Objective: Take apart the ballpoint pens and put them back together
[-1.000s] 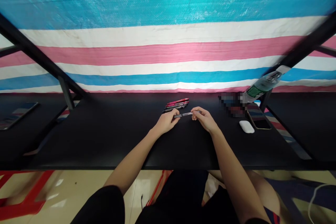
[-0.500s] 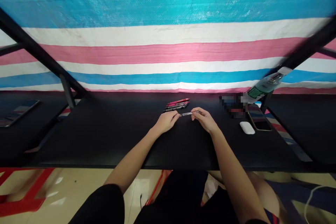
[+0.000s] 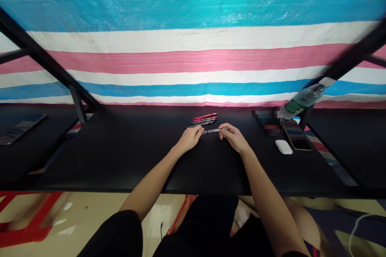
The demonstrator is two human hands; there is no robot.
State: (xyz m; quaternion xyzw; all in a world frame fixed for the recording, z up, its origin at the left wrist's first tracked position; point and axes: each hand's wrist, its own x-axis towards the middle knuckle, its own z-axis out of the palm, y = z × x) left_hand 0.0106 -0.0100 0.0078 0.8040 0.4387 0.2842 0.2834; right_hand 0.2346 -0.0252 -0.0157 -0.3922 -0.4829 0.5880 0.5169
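L hand (image 3: 190,138) grips one end of slim clear-grey plastic pen (image 3: 212,131), R hand (image 3: 234,137) pinches other end; it's btwn them over flat black tabletop (image 3: 132,140), near slim red & grey pens (image 3: 205,119).

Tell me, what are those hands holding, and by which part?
A slim pen, held near both ends: the left hand grips one end and the right hand the other, leaving its middle exposed.
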